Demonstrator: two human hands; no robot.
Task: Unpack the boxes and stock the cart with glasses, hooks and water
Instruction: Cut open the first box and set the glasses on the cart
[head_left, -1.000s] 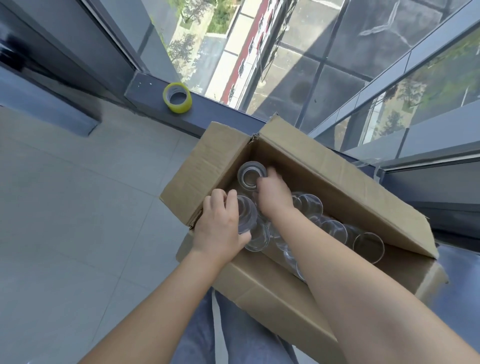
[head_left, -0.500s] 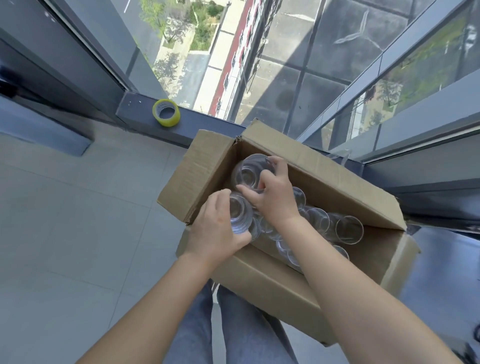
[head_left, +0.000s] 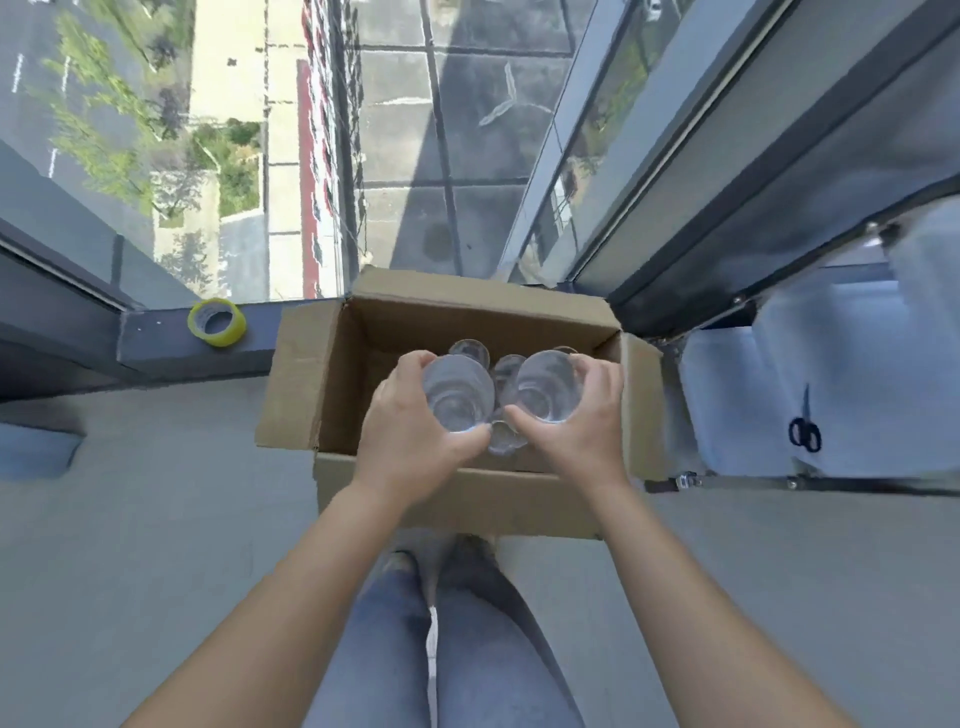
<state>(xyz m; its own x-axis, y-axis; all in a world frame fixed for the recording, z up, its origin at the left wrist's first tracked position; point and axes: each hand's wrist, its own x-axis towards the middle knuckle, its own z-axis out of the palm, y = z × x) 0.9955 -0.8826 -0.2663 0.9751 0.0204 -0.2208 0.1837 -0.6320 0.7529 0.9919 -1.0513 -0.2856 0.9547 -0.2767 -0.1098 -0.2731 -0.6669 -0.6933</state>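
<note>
Grey floor tiles run up to a tall window where an open cardboard box (head_left: 332, 384) sits, a roll of yellow tape (head_left: 217, 322) on the sill beside it. Left hand (head_left: 410, 431) wraps one clear glass (head_left: 457, 397), right hand (head_left: 582, 415) wraps another glass (head_left: 545, 384), both forearms reaching forward over the box. Half a second ago the hands were lower among the glasses; now each glass is raised clear, upright, mouth facing the camera. More glasses (head_left: 470, 351) remain inside.
</note>
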